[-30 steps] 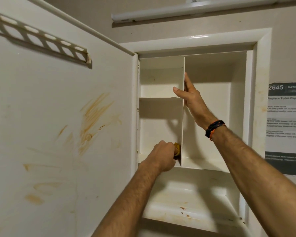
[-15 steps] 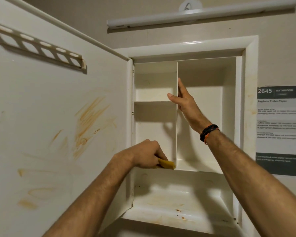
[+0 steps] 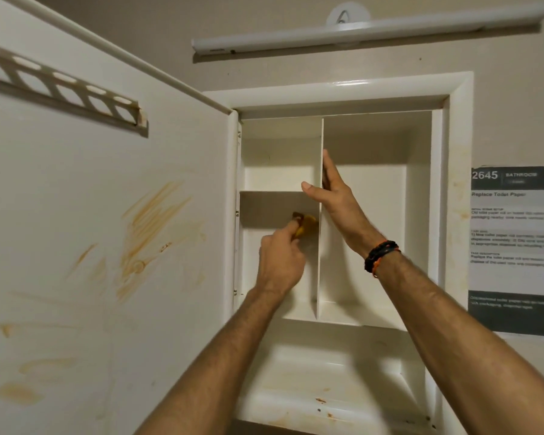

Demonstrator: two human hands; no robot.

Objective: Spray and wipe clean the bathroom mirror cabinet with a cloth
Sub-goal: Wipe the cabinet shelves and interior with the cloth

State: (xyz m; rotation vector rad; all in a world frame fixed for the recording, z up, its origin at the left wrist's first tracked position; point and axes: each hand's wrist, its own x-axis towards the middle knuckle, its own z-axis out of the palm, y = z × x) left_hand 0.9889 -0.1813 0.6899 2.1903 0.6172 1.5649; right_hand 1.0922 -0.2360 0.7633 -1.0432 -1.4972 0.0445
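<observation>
The white wall cabinet (image 3: pixel 456 127) stands open, its door (image 3: pixel 107 215) swung out to the left with orange-brown stains on the inner face. My left hand (image 3: pixel 280 262) is inside the lower left compartment, shut on a yellow cloth (image 3: pixel 305 226) pressed near the underside of the small shelf (image 3: pixel 274 193) beside the vertical divider (image 3: pixel 320 246). My right hand (image 3: pixel 333 196) grips the divider's front edge, thumb on the left side and fingers flat on the right. A dark and orange bracelet sits on that wrist. No spray bottle is in view.
The bottom shelf (image 3: pixel 327 400) of the cabinet carries rust spots and yellowish grime. A slotted holder rail (image 3: pixel 63 89) is fixed high on the door. A long light fixture (image 3: pixel 358 29) hangs above the cabinet. A printed notice (image 3: pixel 515 246) is stuck on the wall at right.
My left hand has moved the cloth from the bottom of the divider up to just under the small shelf. My right hand has kept its hold on the divider.
</observation>
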